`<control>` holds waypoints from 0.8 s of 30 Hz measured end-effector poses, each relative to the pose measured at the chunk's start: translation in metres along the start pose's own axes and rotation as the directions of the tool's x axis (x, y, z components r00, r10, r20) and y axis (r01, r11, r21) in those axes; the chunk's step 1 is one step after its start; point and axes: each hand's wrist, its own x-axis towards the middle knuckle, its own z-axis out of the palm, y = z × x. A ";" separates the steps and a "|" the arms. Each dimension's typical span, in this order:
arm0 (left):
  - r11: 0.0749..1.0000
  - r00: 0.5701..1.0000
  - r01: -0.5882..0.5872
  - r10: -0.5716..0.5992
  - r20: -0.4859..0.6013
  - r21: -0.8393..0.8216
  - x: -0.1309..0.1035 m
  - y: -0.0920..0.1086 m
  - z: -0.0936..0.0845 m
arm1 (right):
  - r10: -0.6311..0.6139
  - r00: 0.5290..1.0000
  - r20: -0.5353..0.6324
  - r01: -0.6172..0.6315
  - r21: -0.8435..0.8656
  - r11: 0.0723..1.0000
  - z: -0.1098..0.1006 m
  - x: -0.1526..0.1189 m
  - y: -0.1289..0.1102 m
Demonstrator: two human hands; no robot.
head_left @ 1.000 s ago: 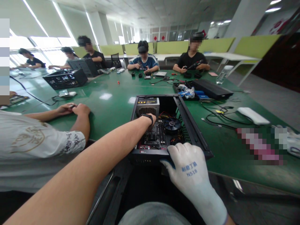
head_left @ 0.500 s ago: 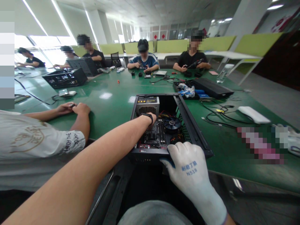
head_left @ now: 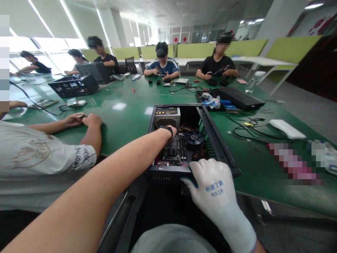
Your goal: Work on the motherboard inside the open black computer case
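An open black computer case (head_left: 221, 140) lies on the green table with its near edge at the table's front. Inside it are a grey power supply (head_left: 166, 119), a round black fan (head_left: 194, 138) and a circuit board (head_left: 171, 153). My bare left hand (head_left: 171, 133), with a black band at the wrist, reaches down into the case beside the power supply; its fingers are hidden. My right hand (head_left: 210, 179), in a white glove, grips the near rim of the case, fingers over the top and thumb in front.
A person's hands (head_left: 84, 120) rest on the table at the left. Beyond the case sits an open black tray (head_left: 198, 96) of tools. Black cables (head_left: 242, 133) and a white box (head_left: 286, 129) lie to the right. Several people sit across the table.
The whole view has shifted slightly. At the far left edge another hand has come into view. My two hands keep their places at the case.
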 end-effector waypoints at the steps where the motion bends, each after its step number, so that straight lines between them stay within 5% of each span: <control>1: 0.999 0.999 0.017 -0.018 0.030 0.043 0.000 0.001 -0.001 | -0.002 1.000 -0.003 0.002 -0.002 1.000 0.000 0.000 0.000; 5: 0.991 0.993 0.016 -0.032 0.111 0.136 -0.001 0.004 -0.005 | -0.002 1.000 -0.009 0.002 -0.009 1.000 0.000 0.001 0.000; 24: 0.984 0.995 0.016 -0.033 0.093 0.176 -0.007 0.006 -0.007 | 0.001 1.000 0.001 -0.001 -0.004 1.000 -0.001 0.001 -0.001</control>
